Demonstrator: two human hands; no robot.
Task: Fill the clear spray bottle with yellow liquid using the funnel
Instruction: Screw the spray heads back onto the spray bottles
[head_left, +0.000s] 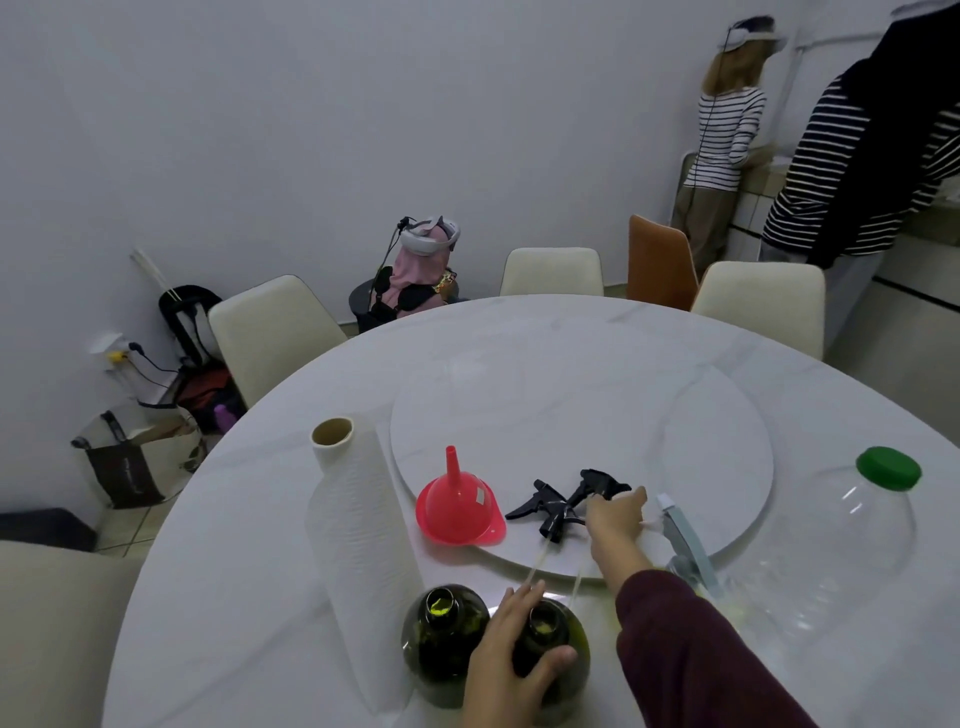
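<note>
My left hand (511, 657) grips the right one of two open dark green bottles (553, 657); the other green bottle (441, 647) stands beside it. My right hand (615, 514) reaches onto the turntable (582, 405), thumb and fingers around the neck of a black spray head (600, 483) whose tube trails back toward the bottles. A second black spray head (540, 506) lies to its left. The red funnel (457, 506) sits upside down on the turntable's near edge. A pale spray head (680, 530), blurred, shows right of my hand on a clear bottle (693, 569) mostly hidden by my arm.
A tall paper towel roll (358, 540) stands left of the green bottles. A big clear plastic bottle with a green cap (857, 540) lies at the right. Cream chairs (270, 332) ring the round white table (234, 597). Two people stand at a counter (748, 208), far right.
</note>
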